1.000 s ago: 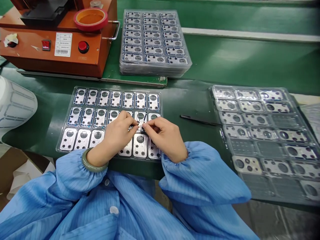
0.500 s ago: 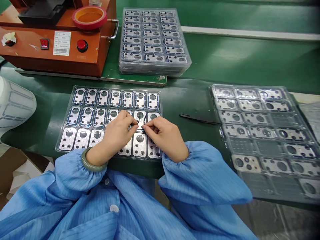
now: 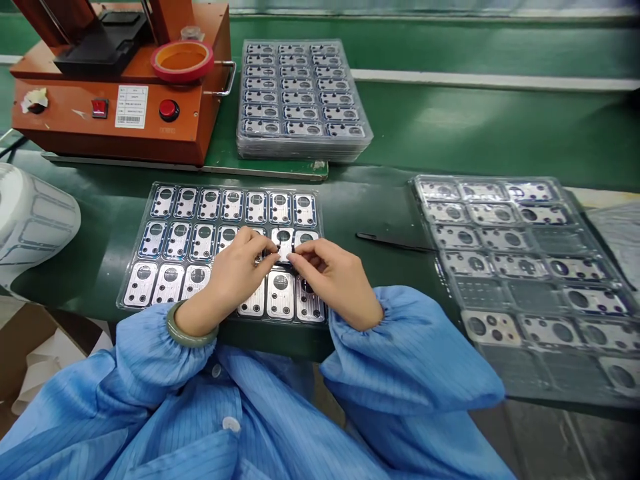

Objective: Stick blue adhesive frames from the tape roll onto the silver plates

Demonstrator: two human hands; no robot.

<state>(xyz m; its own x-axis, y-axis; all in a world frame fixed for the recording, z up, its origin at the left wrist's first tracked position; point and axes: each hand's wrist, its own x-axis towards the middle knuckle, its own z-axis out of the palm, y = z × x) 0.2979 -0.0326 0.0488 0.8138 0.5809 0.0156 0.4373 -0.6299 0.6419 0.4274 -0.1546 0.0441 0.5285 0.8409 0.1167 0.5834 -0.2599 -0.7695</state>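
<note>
Silver plate [image 3: 284, 245] shifted slightly, now pinched between left hand [image 3: 233, 277] and right hand [image 3: 335, 281]

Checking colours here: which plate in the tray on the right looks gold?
The pale gold plate at the near left corner of the right-hand tray; the other plates in that tray look silver.

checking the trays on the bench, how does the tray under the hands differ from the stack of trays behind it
The front tray is a single tray lying flat; the stack of trays is several piled up. The front tray sits nearer the person; the stack sits farther back, beside the orange machine. The front tray's plates point lengthwise toward the person; the stack's lie crosswise. Both are clear trays of metal plates with round holes.
</note>
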